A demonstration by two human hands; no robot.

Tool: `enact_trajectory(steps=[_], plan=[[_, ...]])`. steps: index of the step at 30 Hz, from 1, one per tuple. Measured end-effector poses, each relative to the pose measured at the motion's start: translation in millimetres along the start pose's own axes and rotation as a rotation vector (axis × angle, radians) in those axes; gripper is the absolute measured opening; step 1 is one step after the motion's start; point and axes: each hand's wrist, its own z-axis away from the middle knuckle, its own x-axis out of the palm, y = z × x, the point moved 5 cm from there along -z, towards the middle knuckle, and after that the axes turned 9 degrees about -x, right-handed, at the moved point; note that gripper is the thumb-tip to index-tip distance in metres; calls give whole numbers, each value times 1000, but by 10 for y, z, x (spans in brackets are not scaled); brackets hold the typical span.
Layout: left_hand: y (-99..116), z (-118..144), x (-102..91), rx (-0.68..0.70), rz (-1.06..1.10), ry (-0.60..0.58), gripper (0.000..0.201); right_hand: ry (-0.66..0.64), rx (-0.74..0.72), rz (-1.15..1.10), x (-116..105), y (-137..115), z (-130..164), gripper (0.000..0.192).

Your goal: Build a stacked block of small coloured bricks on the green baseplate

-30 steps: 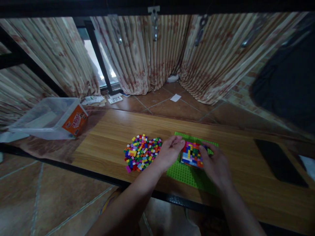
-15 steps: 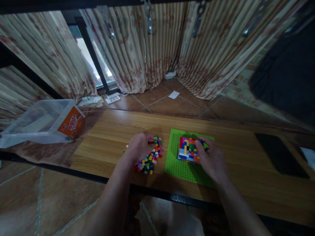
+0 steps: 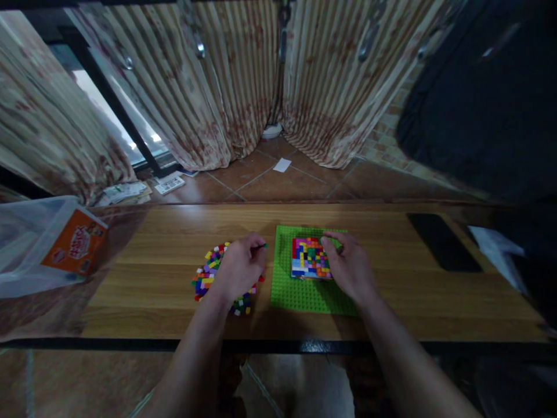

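Note:
My left hand (image 3: 243,264) is above a pile of small coloured toy bricks (image 3: 209,268). Its thumb and forefinger are pinched on a small dark green brick (image 3: 264,246), close to the left edge of a green studded baseplate (image 3: 315,299). On that plate lies a square, multicoloured brick build (image 3: 308,258). My right hand (image 3: 350,264) is closed around the right side of the build, thumb at its top edge and forefinger curled behind. The palm hides part of that side.
A black phone-like slab (image 3: 444,241) lies on the right of the wooden table (image 3: 143,278), beside white paper (image 3: 496,247). A clear plastic bin (image 3: 26,232) with an orange label stands at the left. Dark cloth (image 3: 474,104) hangs at the upper right.
My left hand has drawn a green brick out of the pile and toward the baseplate. The right hand keeps its place at the build. The whole view has swung to the right.

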Motion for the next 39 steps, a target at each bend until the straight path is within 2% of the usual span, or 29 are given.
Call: enact_trajectory(steps=[4,8,14,19,25,33,39], plan=[[142,26,163,25,189,-4,8,25,13,-15,-19,-6,-10,41],[224,46,280,26,231,-17,9,51,15,-33,-44,-25,-15,39],[335,107,448,129,58,-92,13,69,-4,-67,-75,-31,-17,37],[415,113,558,220,-162,-74,9,58,-13,-78,-74,-43,-13,33],[529,106,598,289,-356,-83,9,64,-50,-76,-66,-64,-9,29],[564,80,642,317,-440,-131,10,61,-81,-87,-61,-74,0,25],[557,78,611,300,-330,-158,10,91,-140,-187,-112,-90,13,20]])
